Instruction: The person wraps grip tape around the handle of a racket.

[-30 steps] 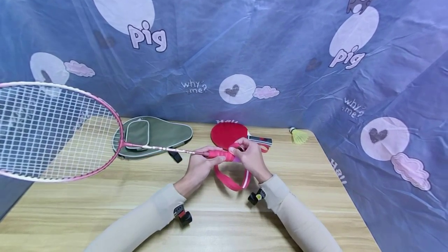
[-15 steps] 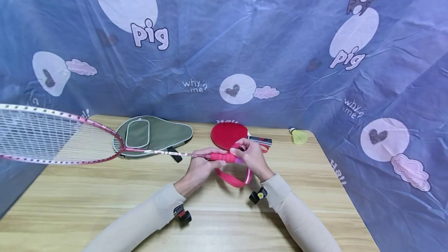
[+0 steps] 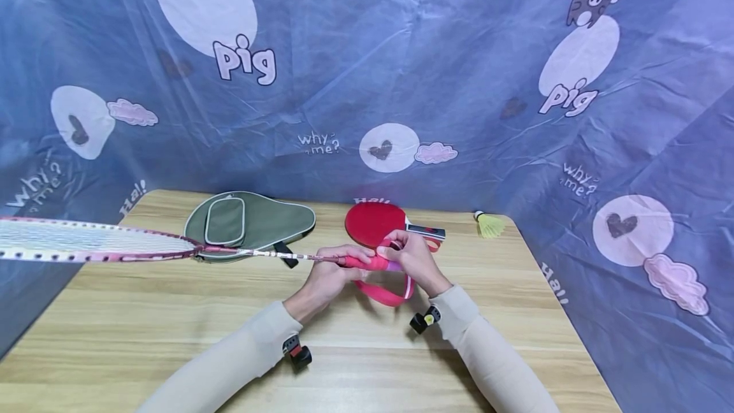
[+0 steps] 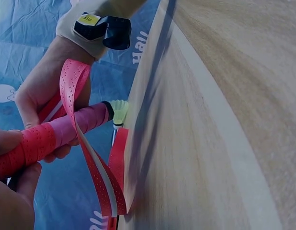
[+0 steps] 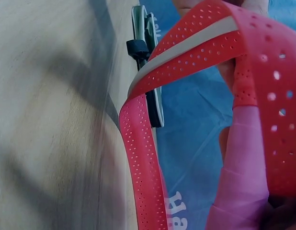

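Note:
My left hand [image 3: 323, 280] grips the handle of a pink-and-white badminton racket [image 3: 252, 252] above the table, its strung head reaching out to the left and nearly edge-on. Red perforated overgrip tape [image 4: 38, 143] is wound round the upper handle. Towards the butt, the purple handle surface [image 5: 241, 167] is bare of red tape. My right hand [image 3: 417, 268] pinches the running tape close beside the handle. From there the loose tape [image 3: 383, 295] hangs in a loop below, showing a pale stripe along its back in the left wrist view.
Behind the hands lies a red table-tennis bat [image 3: 375, 223] with a dark handle. A green bat case [image 3: 275, 217] rests at the back left, and a yellow shuttlecock [image 3: 490, 224] at the back right. Blue printed cloth [image 3: 459, 81] hangs behind the wooden table [image 3: 344, 375].
The racket has rolled about its shaft, its head going from broad-faced to nearly edge-on. The right hand keeps pinching the tape by the handle, and the hanging loop has shifted slightly.

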`<state>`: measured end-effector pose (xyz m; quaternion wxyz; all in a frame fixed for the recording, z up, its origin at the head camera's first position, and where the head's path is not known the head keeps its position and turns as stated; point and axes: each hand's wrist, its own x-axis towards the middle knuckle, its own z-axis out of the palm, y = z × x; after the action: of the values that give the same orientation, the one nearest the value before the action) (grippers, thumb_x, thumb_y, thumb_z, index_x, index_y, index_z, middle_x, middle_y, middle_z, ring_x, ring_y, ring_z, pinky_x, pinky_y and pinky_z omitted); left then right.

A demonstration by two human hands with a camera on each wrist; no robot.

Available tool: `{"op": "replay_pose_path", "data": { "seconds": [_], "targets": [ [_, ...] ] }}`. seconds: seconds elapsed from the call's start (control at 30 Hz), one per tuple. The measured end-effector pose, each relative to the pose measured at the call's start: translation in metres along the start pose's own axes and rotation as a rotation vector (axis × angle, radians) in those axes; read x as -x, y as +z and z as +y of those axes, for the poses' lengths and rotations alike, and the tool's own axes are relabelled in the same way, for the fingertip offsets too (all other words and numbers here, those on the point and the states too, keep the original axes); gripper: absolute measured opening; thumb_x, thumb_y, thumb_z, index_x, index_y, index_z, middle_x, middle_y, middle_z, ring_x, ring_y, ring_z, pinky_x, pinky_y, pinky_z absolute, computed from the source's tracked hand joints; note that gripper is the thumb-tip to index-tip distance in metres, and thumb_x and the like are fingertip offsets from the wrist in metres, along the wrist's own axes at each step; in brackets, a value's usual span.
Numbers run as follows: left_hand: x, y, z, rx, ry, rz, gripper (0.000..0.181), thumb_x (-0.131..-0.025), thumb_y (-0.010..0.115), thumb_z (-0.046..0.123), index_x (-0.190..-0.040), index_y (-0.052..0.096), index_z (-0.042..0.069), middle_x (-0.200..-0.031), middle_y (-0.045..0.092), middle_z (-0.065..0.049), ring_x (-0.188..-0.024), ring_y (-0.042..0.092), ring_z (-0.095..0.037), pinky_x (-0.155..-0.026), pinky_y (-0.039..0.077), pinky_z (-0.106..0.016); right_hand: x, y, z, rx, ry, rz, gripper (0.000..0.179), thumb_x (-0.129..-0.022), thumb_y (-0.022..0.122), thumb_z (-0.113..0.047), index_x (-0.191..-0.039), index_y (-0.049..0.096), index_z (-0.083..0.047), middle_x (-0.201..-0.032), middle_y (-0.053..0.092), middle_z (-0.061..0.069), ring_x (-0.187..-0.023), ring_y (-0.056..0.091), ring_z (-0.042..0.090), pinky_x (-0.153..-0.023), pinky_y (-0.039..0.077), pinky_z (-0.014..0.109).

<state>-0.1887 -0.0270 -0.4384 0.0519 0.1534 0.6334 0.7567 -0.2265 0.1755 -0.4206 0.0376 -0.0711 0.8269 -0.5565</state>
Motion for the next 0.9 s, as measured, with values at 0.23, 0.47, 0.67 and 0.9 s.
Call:
{"op": "replay_pose_path", "data": {
  "seconds": [0.23,0.47,0.67,0.9],
  "targets": [
    [-0.003,-0.004,-0.004,0.02,0.054,-0.054,0.015,-0.074,0.061,-0.022,-0.088,0.067,-0.019,-0.104,0.075,-0.022,-0.105,0.071,-0.015,-0.094,0.055,-0.024,-0.002,-0.002,0.005,0.019,0.002,-0.104,0.006,-0.088,0.068,-0.006,-0.092,0.069,-0.001,-0.074,0.064,-0.008,-0.074,0.054,0.008,-0.065,0.043,0.019],
    [-0.004,-0.006,-0.004,0.044,0.006,-0.05,0.017,-0.069,0.055,-0.023,-0.085,0.063,-0.022,-0.091,0.078,0.003,-0.103,0.072,-0.016,-0.081,0.055,-0.021,-0.004,-0.004,0.01,-0.005,0.027,-0.199,0.008,-0.091,0.064,-0.006,-0.093,0.068,0.0,-0.073,0.063,-0.007,-0.072,0.05,0.008,-0.061,0.041,0.019],
    [-0.004,-0.005,-0.002,0.021,-0.002,-0.018,0.024,-0.068,0.054,-0.021,-0.089,0.065,-0.019,-0.103,0.078,-0.014,-0.103,0.072,-0.013,-0.075,0.053,-0.019,-0.004,-0.003,0.011,-0.05,0.016,-0.193,0.009,-0.091,0.065,-0.006,-0.094,0.065,0.003,-0.074,0.062,-0.008,-0.072,0.052,0.006,-0.063,0.042,0.018],
    [-0.006,-0.002,-0.001,0.035,-0.001,0.011,0.043,-0.072,0.054,-0.021,-0.11,0.069,-0.009,-0.124,0.071,-0.022,-0.116,0.069,-0.015,-0.086,0.053,-0.017,-0.002,-0.001,0.007,-0.129,-0.024,-0.114,0.004,-0.09,0.068,-0.006,-0.089,0.065,-0.005,-0.072,0.06,-0.007,-0.07,0.052,0.005,-0.063,0.043,0.018]
  ]
}}
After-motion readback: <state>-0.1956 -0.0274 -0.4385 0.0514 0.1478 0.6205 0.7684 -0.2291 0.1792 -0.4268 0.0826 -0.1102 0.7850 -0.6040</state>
